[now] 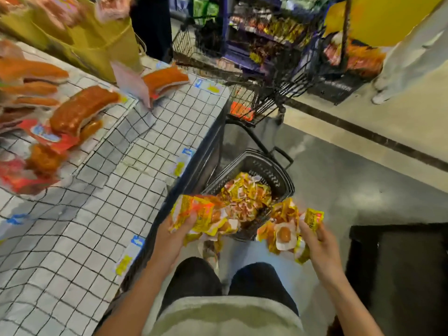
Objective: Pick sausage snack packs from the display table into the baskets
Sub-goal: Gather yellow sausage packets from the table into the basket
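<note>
— How far along are we?

— Well into it, I judge. The basket (pixel 264 170) on the floor beside the table (pixel 101 214) already holds a heap of yellow packs (pixel 244 192), piled close to its rim. I can't tell whether a second basket sits under it.

— And the hands?

— Both are loaded. My left hand (pixel 178 230) grips a bunch of packs (pixel 194 213), fingers curled round them, just above the near rim of the basket. My right hand (pixel 317 241) pinches another bunch (pixel 284 229), also low and near the basket, on its right side.

— So what's left?

— Dropping these two handfuls in. The near part of the table shows only its checked cloth; the yellow packs seem gone from there. Farther left lie big orange sausages (pixel 80 110) in clear wrap, a different product, I think.

— Anything else holding goods?

— A wire cart (pixel 257 93) stands past the table's end with something orange in it; too blurred to name.
</note>
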`<control>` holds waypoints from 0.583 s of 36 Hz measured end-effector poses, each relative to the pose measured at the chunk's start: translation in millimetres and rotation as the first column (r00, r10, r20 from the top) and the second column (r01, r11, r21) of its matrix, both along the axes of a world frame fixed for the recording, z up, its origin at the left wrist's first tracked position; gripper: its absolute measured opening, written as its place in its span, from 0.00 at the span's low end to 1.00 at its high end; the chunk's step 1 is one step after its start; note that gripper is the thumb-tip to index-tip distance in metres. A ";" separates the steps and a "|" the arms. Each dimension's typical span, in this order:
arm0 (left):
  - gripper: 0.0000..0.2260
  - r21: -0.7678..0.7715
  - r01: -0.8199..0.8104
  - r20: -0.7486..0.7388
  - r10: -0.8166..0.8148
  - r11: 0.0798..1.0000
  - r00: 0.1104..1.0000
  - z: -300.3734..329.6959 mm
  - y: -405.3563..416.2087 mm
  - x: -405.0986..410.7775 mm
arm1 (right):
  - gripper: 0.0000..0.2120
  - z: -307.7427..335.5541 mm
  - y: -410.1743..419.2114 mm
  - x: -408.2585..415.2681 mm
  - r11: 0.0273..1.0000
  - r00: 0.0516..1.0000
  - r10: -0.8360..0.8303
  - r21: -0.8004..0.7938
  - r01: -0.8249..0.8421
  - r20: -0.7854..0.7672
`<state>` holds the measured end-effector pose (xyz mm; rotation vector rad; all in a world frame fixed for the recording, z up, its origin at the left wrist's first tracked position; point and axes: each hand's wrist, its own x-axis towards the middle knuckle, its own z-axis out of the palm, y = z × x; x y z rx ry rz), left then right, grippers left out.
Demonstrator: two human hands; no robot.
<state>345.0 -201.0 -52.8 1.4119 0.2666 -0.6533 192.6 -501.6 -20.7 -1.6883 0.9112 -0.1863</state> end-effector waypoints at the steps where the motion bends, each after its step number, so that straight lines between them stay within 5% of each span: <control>1: 0.23 0.023 0.005 0.001 -0.005 1.000 1.000 -3.3 -4.6 10.0 | 0.09 -5.1 -3.1 7.8 1.000 1.000 -0.002 0.008 0.002 -0.005; 8: 0.10 0.187 0.110 0.069 -0.125 0.976 0.990 -42.8 -40.4 62.7 | 0.10 -59.1 -16.6 53.3 0.989 0.993 -0.072 0.121 0.082 -0.090; 14: 0.10 0.222 0.154 0.007 -0.159 0.963 0.987 -127.8 -83.0 79.3 | 0.10 -153.2 -32.5 76.8 0.973 0.971 -0.117 0.171 0.154 -0.209; 21: 0.24 0.346 0.141 -0.053 -0.130 0.928 0.990 -278.2 -139.8 91.1 | 0.09 -303.7 -46.2 101.6 0.922 0.935 -0.197 0.270 0.279 -0.295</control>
